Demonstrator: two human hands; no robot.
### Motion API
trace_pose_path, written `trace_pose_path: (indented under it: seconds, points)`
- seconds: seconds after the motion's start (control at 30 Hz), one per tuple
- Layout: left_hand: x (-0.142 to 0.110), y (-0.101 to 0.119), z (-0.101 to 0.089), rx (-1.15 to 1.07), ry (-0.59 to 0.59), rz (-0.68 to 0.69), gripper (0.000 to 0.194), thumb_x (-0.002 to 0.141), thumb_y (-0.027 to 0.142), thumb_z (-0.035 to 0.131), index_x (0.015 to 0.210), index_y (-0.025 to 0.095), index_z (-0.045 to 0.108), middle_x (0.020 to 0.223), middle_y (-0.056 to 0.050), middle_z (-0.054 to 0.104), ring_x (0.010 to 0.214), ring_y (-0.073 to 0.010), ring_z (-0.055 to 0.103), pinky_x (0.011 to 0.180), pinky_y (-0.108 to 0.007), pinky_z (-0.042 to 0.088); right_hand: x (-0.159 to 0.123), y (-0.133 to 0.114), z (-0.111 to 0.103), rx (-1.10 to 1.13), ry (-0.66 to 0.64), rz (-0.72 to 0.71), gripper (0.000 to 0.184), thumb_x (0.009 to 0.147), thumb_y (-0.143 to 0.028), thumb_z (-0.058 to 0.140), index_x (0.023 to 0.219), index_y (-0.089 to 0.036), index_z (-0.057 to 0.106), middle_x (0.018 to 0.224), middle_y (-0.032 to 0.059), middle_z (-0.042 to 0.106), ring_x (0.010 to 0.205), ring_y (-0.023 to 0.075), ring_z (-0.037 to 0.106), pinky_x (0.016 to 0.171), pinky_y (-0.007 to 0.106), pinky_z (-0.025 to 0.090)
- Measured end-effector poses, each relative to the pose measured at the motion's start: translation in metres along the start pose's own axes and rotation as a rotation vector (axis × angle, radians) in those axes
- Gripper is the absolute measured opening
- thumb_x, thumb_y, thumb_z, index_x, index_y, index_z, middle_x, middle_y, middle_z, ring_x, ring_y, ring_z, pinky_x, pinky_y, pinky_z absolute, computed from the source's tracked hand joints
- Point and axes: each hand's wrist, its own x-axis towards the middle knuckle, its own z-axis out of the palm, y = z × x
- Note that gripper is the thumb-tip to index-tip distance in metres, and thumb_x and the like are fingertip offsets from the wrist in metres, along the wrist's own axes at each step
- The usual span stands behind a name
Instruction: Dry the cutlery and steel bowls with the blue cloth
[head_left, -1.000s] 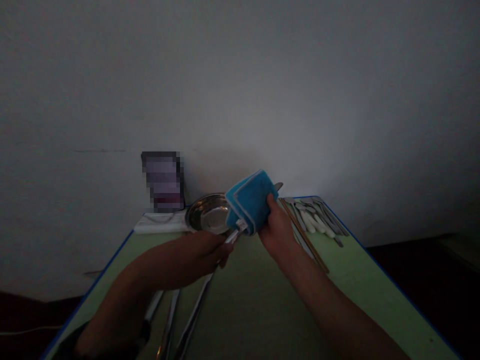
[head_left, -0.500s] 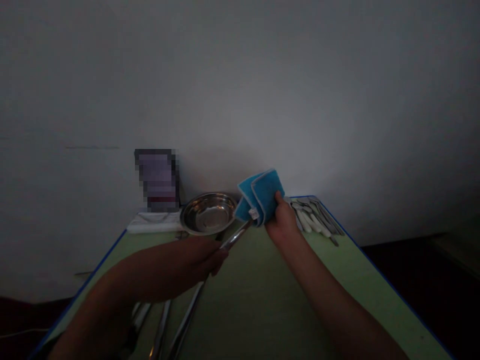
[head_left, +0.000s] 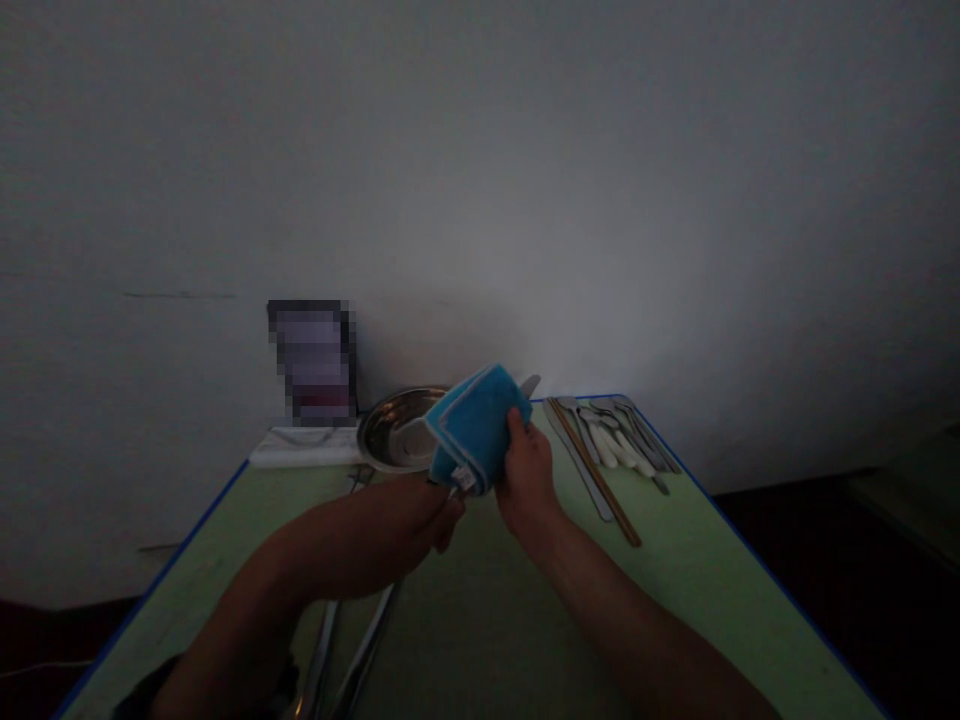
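Observation:
My left hand (head_left: 420, 510) is closed round the handle of a metal utensil, probably a knife, whose tip (head_left: 529, 386) pokes out past a folded blue cloth (head_left: 474, 425). My right hand (head_left: 525, 470) grips that cloth, which is wrapped round the utensil's blade just above my left fingers. Both hands are held over the green table (head_left: 675, 580), in front of a shiny metal bowl (head_left: 394, 430).
Several pieces of cutlery (head_left: 619, 435) and brown chopsticks (head_left: 596, 470) lie in a row at the table's far right. Long metal utensils (head_left: 360, 650) lie near the front left. A folded white cloth (head_left: 304, 448) and a blurred box (head_left: 311, 360) sit at the back left by the wall.
My right hand slid the blue cloth out toward the utensil's tip and has now drawn it back down against my left fingers. The left hand stayed almost still.

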Motion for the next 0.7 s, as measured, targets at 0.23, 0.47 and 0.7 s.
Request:
trace_pose_path:
  seconds: [0.23,0.47,0.7]
  points:
    - [-0.014,-0.001,-0.01,-0.073,-0.092,-0.01,0.039,0.09,0.041,0.028,0.074,0.018,0.054,0.069,-0.002,0.059,0.063,-0.0156,0.053,0.058,-0.026,0.039,0.014,-0.014,-0.009,0.018,0.046,-0.013,0.017,0.079,-0.033,0.052,0.079,-0.017,0.059,0.069,-0.0004,0.066,0.061,0.0134,0.058,0.065,0.027,0.049]
    - [-0.014,0.001,-0.017,-0.092,-0.145,-0.061,0.043,0.09,0.047,0.026,0.076,0.018,0.053,0.072,-0.003,0.057,0.065,-0.0157,0.051,0.06,-0.027,0.04,0.04,-0.019,-0.022,0.02,0.13,-0.07,0.015,0.078,-0.029,0.053,0.079,-0.015,0.059,0.074,0.0023,0.068,0.065,0.0149,0.062,0.07,0.032,0.051]
    - [-0.029,-0.05,-0.023,-0.336,-0.029,-0.045,0.04,0.09,0.051,0.03,0.072,0.019,0.046,0.066,0.003,0.044,0.06,-0.011,0.042,0.057,-0.022,0.04,0.063,-0.039,-0.037,-0.01,0.264,-0.178,0.017,0.082,-0.029,0.046,0.085,-0.016,0.057,0.086,0.0014,0.069,0.079,0.0133,0.062,0.075,0.028,0.048]
